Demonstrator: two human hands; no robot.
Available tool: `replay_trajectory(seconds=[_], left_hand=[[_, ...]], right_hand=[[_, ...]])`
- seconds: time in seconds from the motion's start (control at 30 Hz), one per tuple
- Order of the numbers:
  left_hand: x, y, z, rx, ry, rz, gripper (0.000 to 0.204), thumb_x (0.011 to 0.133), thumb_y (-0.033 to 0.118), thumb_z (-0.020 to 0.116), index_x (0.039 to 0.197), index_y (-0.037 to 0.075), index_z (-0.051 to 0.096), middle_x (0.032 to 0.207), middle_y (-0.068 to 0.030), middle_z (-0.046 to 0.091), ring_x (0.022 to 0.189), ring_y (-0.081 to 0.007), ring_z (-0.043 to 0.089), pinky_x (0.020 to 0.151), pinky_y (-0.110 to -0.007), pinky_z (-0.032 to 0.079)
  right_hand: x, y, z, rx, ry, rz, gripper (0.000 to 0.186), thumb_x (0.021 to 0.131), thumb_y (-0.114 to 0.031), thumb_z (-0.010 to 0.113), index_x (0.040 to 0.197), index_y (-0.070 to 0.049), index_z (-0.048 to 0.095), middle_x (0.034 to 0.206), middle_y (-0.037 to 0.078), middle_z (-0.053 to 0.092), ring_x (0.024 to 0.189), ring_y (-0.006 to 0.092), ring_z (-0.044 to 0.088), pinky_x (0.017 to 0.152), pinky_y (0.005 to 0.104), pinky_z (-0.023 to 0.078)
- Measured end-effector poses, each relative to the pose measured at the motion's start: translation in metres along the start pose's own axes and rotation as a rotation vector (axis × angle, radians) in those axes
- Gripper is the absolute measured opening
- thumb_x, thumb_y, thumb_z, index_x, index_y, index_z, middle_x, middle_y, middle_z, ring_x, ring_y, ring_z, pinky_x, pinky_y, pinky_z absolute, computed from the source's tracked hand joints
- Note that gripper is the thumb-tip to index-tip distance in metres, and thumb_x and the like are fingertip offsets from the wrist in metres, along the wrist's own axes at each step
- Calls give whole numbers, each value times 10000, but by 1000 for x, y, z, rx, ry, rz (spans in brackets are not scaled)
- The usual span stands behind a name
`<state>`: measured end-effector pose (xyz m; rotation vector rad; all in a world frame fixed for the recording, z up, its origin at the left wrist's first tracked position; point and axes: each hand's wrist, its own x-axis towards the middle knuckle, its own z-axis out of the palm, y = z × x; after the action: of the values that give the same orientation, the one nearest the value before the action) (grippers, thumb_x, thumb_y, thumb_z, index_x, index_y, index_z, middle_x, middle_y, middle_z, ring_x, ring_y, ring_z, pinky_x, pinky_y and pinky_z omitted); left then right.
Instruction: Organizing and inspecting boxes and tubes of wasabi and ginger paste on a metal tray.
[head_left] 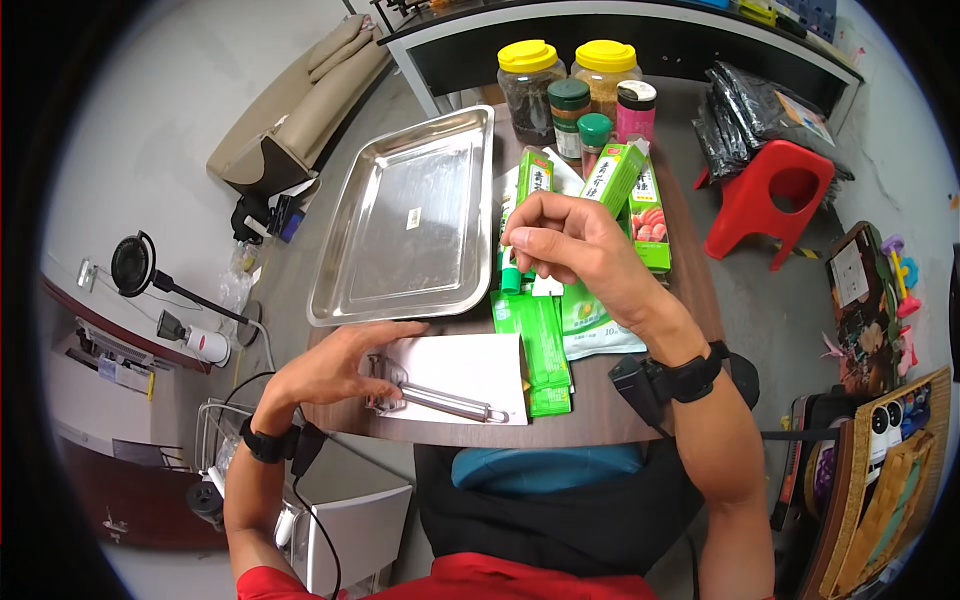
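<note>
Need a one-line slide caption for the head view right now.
Right hand pinches a green tube above the table; left hand rests by a metal peeler.

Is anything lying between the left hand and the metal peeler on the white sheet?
Nothing visible does. The left hand rests on the sheet's left edge, fingers right beside the peeler head; whether they touch it I cannot tell. The right hand holds a green tube farther back.

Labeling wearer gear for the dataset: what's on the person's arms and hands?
Both hands bare, no gloves. Left hand: black wrist strap carrying a small black box, black cable trailing down from it. Right hand: black wristband with a larger black box module. Forearms uncovered; red sleeve shows at lower edge.
</note>
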<state>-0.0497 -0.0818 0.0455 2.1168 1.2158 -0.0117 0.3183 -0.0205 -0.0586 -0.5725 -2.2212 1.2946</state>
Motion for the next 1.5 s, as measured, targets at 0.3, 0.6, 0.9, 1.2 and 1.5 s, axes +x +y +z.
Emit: replay_trajectory(seconds=[0.3, 0.6, 0.9, 1.2, 1.5], left_hand=[[-3, 24, 7, -96, 73, 183, 768, 805, 91, 890, 1523, 86, 618, 1518, -171, 623, 1414, -365, 583, 1205, -449, 458], [-9, 5, 29, 43, 143, 132, 665, 825, 173, 910, 1452, 125, 698, 1485, -179, 627, 1373, -389, 599, 1161, -469, 493], [-37, 12, 9, 52, 253, 157, 817, 868, 446, 862, 1511, 20, 594, 1499, -215, 617, 1375, -413, 604, 1150, -458, 487], [-59, -38, -6, 208, 95, 35, 321, 1040, 367, 691, 1160, 69, 710, 1108, -182, 669, 1004, -401, 659, 869, -462, 539], [-53, -89, 11, 243, 48, 241, 335, 1114, 411, 584, 1181, 83, 603, 1091, -161, 539, 1080, -364, 532, 987, -477, 430]], right_hand=[[-7, 8, -1, -79, -31, -27, 225, 1016, -230, 741, 1159, -61, 702, 1063, 42, 693, 980, 190, 676, 871, 337, 559], [9, -33, 3, -330, 6, -35, 223, 1013, -236, 737, 1154, -69, 695, 1049, 44, 683, 964, 208, 678, 849, 345, 564], [21, -78, -3, -629, 81, 53, 220, 1009, -242, 733, 1149, -78, 688, 1036, 46, 674, 948, 226, 680, 827, 353, 569], [-8, -108, -20, -770, 62, 93, 217, 1006, -248, 729, 1144, -87, 682, 1022, 48, 665, 932, 243, 683, 806, 361, 573], [-86, -104, 22, -1120, -310, 44, 200, 1028, -288, 689, 1064, -102, 628, 981, 50, 581, 912, 240, 650, 783, 369, 574]])
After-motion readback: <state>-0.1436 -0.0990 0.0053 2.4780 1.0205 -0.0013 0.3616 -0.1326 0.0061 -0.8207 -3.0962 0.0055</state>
